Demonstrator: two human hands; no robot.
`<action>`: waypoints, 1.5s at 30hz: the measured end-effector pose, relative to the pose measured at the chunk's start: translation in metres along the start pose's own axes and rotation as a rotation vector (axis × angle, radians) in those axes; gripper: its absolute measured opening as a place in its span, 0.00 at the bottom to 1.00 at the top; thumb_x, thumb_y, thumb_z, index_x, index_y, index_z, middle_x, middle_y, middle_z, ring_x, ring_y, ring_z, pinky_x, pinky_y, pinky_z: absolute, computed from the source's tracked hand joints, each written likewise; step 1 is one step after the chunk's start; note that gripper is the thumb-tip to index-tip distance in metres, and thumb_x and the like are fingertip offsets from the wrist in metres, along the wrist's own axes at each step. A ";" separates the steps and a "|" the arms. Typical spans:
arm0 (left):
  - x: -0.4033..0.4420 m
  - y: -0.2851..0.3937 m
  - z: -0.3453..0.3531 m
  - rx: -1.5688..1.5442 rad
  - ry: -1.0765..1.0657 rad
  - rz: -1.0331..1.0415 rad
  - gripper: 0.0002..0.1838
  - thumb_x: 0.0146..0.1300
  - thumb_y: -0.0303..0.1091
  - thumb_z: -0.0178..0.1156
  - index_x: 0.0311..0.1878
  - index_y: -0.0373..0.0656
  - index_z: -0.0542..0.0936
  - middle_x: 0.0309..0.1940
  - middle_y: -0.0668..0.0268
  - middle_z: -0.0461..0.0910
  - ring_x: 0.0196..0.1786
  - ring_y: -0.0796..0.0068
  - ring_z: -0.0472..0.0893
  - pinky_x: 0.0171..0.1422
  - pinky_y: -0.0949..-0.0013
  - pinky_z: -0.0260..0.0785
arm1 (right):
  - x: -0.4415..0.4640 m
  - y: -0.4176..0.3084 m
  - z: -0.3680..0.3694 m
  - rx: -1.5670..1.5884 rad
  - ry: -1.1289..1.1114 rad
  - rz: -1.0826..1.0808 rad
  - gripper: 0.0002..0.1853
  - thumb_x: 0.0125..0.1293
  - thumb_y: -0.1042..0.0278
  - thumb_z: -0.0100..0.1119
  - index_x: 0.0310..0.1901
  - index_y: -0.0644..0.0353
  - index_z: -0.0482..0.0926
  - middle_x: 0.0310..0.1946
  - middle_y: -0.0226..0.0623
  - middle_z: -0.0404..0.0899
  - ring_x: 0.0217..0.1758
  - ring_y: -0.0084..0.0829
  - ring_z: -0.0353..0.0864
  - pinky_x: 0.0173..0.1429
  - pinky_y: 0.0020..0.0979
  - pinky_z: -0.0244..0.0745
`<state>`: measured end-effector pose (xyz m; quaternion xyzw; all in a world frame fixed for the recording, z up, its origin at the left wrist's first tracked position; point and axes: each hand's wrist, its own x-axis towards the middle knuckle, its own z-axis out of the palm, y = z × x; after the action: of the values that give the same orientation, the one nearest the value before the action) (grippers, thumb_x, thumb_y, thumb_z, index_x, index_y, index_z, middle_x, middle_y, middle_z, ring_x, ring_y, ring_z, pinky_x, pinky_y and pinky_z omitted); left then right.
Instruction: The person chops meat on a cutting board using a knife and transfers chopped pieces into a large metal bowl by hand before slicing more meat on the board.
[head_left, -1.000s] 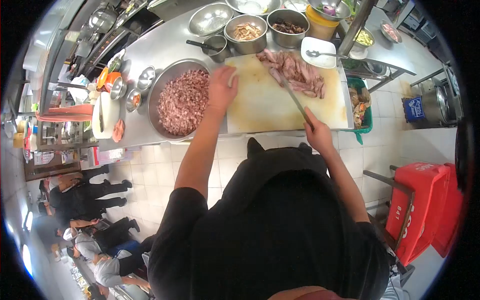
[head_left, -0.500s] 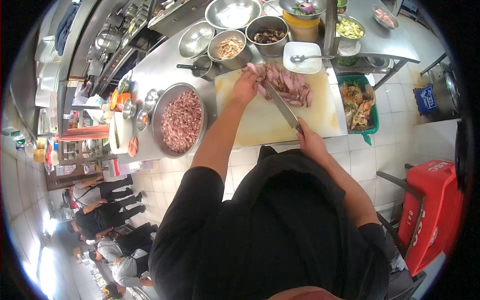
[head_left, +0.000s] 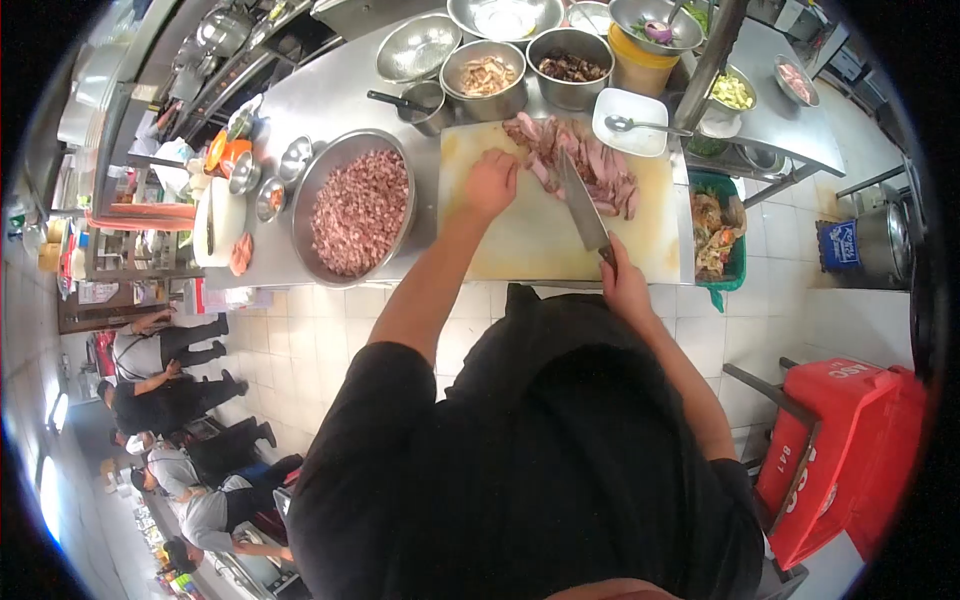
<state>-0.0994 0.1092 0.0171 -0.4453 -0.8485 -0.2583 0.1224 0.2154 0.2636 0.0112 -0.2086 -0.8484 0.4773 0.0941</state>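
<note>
My right hand (head_left: 625,280) is closed round the handle of a large kitchen knife (head_left: 583,208). Its blade points away from me, the tip at the pile of sliced meat (head_left: 600,175) on the pale cutting board (head_left: 540,245). On the board's left part lies my left hand (head_left: 491,182), fingers curled in, a small gap from the meat; no meat shows in it. A white dish (head_left: 640,143) with a metal spoon (head_left: 622,124) across it stands at the board's far right corner.
Left of the board stands a big steel bowl of diced meat (head_left: 360,215). Steel pots (head_left: 485,108) and bowls line the back. A green bin of scraps (head_left: 735,250) is at the right, a red bin (head_left: 830,450) lower right. Several people (head_left: 190,400) stand at lower left.
My left hand has come away from the meat and pulled back to the left. The knife has shifted slightly, its blade still at the meat. The whole view has turned a little.
</note>
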 end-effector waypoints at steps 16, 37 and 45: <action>-0.129 0.026 -0.030 -0.183 -0.029 0.055 0.15 0.59 0.26 0.66 0.50 0.46 0.86 0.52 0.62 0.82 0.58 0.54 0.80 0.62 0.53 0.73 | 0.020 -0.065 0.011 -0.422 -0.293 -0.264 0.41 0.74 0.65 0.61 0.85 0.32 0.57 0.30 0.55 0.84 0.34 0.59 0.86 0.42 0.57 0.80; -0.125 0.024 -0.011 -0.128 -0.026 -0.003 0.12 0.55 0.28 0.66 0.44 0.49 0.86 0.47 0.63 0.80 0.55 0.56 0.79 0.58 0.53 0.70 | 0.026 -0.117 0.002 -0.579 -0.490 -0.154 0.34 0.77 0.65 0.53 0.83 0.35 0.60 0.32 0.56 0.84 0.36 0.59 0.87 0.44 0.60 0.81; -0.119 0.021 -0.010 -0.149 -0.012 0.002 0.10 0.57 0.28 0.66 0.44 0.47 0.85 0.47 0.63 0.82 0.55 0.56 0.80 0.59 0.53 0.70 | 0.040 -0.067 0.047 -0.407 -0.327 -0.233 0.35 0.77 0.61 0.53 0.84 0.29 0.59 0.34 0.56 0.85 0.37 0.59 0.86 0.47 0.58 0.81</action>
<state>-0.0141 0.0310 -0.0202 -0.4557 -0.8272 -0.3179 0.0840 0.1452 0.2142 0.0420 -0.0444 -0.9490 0.3104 -0.0335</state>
